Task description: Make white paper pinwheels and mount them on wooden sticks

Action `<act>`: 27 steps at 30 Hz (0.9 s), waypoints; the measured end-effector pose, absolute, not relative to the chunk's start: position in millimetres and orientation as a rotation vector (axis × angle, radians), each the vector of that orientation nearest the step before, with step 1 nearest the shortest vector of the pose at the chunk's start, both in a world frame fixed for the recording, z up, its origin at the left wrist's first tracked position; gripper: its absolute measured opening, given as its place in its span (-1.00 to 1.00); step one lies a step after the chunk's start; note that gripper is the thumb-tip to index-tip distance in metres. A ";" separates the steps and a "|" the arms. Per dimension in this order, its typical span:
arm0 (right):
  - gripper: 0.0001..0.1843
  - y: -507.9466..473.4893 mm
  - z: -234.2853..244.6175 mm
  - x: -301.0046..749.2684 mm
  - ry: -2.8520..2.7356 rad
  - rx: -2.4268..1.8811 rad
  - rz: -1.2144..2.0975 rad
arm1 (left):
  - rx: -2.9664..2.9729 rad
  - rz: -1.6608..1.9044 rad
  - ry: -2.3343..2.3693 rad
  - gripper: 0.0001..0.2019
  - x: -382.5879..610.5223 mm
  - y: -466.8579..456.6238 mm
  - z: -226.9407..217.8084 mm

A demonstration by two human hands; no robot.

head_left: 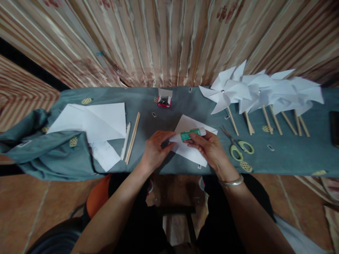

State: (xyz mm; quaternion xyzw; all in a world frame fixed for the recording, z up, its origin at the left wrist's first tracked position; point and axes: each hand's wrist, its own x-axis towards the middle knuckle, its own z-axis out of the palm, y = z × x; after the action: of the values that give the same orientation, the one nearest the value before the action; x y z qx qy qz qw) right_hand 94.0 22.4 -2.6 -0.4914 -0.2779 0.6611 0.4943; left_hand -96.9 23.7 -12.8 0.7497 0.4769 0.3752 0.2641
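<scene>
A glue stick [190, 134] with a green label is held level over a white sheet of paper [192, 152]. My right hand [208, 146] is closed around its labelled body. My left hand [158, 150] pinches the white left end; whether that is the cap or a raised paper corner, I cannot tell. Under both hands, the paper lies turned at an angle near the table's front edge. Green-handled scissors [237, 145] rest just right of my right hand, their blades slightly apart.
Several white paper pinwheels [230, 86] on wooden sticks lie at the back right. Behind my hands stands an open red box [164, 101] of small dark items. White sheets [104, 120], a white pencil-like stick [126, 141] and wooden sticks [133, 138] lie left on the green tablecloth [148, 97].
</scene>
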 end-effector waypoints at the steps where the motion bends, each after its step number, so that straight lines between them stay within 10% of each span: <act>1: -0.62 21.8 -2.9 92.9 -0.682 -1.186 1.611 | 2.027 1.012 1.291 -0.75 -97.1 23.3 -12.6; 20: -0.77 11.7 -10.7 139.0 -1.288 -1.434 0.992 | 2.144 0.910 1.672 -0.72 -136.7 36.9 -12.6; 27: -0.77 -12.5 -14.5 151.8 -1.720 -1.518 0.762 | 2.590 0.758 1.106 -0.69 -90.7 4.9 -15.7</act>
State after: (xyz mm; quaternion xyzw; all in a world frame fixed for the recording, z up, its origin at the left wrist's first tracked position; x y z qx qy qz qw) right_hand 151.8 -12.5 -14.5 -0.5874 -0.6652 0.2948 0.3543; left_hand -90.7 4.9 -15.7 0.8825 0.3767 0.2583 0.1123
